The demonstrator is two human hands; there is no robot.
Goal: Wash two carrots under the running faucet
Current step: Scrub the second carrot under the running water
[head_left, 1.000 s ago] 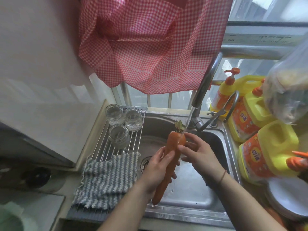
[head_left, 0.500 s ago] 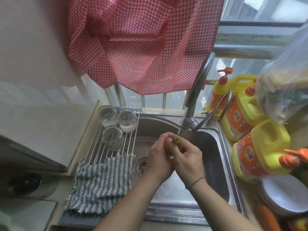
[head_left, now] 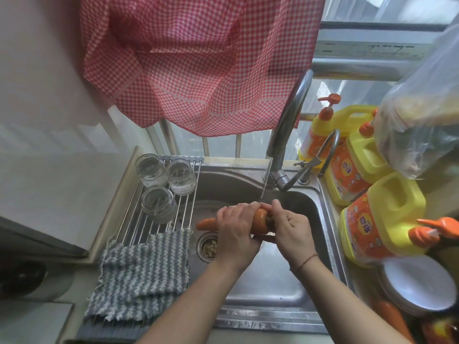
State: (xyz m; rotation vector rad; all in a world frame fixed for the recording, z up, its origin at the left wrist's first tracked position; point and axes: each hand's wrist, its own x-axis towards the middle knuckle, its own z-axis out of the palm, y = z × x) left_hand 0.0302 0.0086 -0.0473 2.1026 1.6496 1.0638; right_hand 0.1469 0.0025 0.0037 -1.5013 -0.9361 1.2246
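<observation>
Carrot lies crosswise over the sink, just under the faucet stream; half a second earlier it stood end-on, hidden between the palms. Left hand grips its middle, fingers curled over the top, tapered tip showing to the left. Right hand pinches the stem end. A second carrot lies at the counter's near right corner.
</observation>
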